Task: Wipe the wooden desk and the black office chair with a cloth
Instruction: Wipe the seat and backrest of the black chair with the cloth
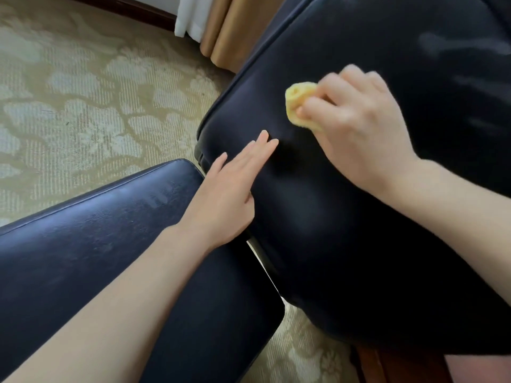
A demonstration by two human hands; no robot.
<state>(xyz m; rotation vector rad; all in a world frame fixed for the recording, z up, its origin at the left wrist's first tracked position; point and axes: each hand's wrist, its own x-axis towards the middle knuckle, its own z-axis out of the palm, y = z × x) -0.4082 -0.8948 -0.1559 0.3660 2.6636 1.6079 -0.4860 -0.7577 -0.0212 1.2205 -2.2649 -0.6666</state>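
Observation:
The black office chair fills most of the head view: its leather seat (318, 217) lies in the middle and right, and its padded armrest (91, 244) runs across the lower left. My right hand (359, 131) is shut on a bunched yellow cloth (297, 103) and presses it against the seat's upper left part. My left hand (229, 189) lies flat on the seat's left edge, fingers straight and close together, holding nothing. Pale streaks mark the seat at the upper right. The wooden desk is out of view.
A beige patterned carpet (83, 92) covers the floor to the left and under the chair. White and tan curtains (221, 26) hang at the top. A strip of reddish wood (387, 363) shows at the bottom right.

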